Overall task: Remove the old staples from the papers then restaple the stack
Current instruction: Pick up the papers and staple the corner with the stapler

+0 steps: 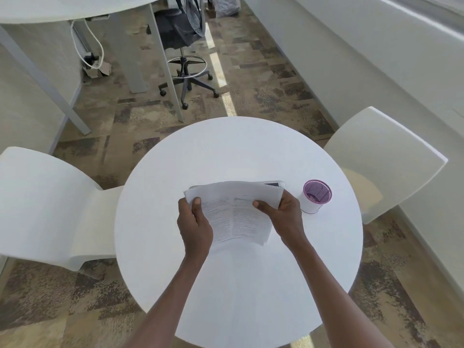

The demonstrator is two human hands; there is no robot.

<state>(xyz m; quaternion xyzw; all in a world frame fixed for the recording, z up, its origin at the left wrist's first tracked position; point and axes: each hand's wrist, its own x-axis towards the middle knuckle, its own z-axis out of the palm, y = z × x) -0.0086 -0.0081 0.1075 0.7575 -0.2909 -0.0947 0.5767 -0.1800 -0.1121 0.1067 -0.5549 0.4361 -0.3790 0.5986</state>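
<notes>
- the papers (pixel 236 212) are hanging over the middle of the round desk (pixel 251 151), gripped by the left hand (pixel 194 226) and right hand (pixel 285 214) at opposite sides.
- a purple-rimmed cup (pixel 316 197) is standing just beside the right hand, toward the desk's right edge.

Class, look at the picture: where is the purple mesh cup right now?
In the head view the purple mesh cup stands on the round table's right side, just right of the right hand.

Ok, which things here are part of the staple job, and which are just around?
Job:
papers, held by left hand and right hand

Not obviously job:
purple mesh cup
round table
white chairs
office chair
</notes>
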